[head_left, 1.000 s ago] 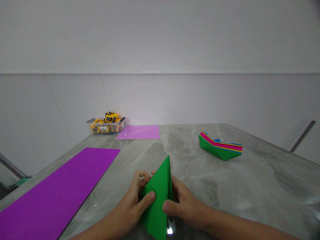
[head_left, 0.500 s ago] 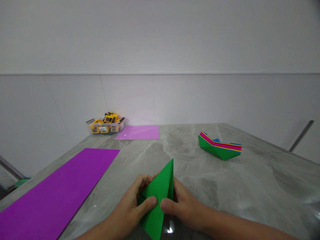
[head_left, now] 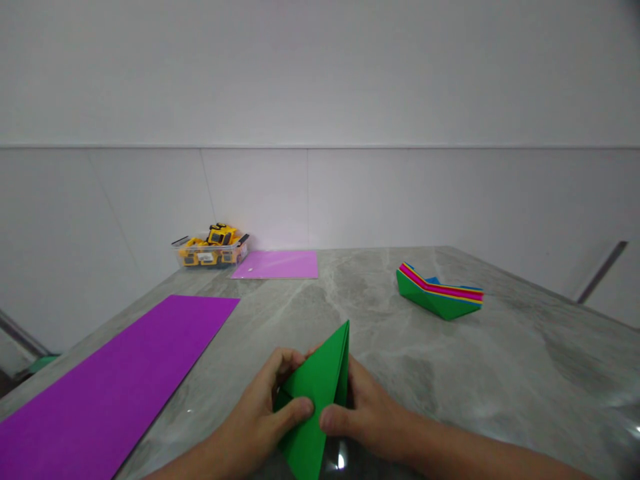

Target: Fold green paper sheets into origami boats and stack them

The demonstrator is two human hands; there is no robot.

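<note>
A folded green sheet of paper [head_left: 320, 373] is held upright between both hands, its pointed tip up and its folded layers slightly apart along the right side. My left hand [head_left: 267, 413] grips its left edge, thumb flat on the front face and fingers behind. On the right edge, my right hand [head_left: 367, 410] pinches it with the thumb in front; the other fingers are mostly hidden behind the paper. Beyond them to the right, a folded paper boat [head_left: 440, 303], green with pink, yellow and blue stripes, rests on the grey marbled table [head_left: 350, 293].
A large purple sheet [head_left: 125, 380] lies along the left side. At the back left, a clear plastic box [head_left: 210, 257] holds yellow toy vehicles [head_left: 223, 235]. Beside it lies a lilac sheet [head_left: 283, 265]. A white wall [head_left: 320, 193] stands behind the table.
The green paper's tip has shifted very slightly down and to the right. Both hands keep their hold on it, and the other things have stayed put.
</note>
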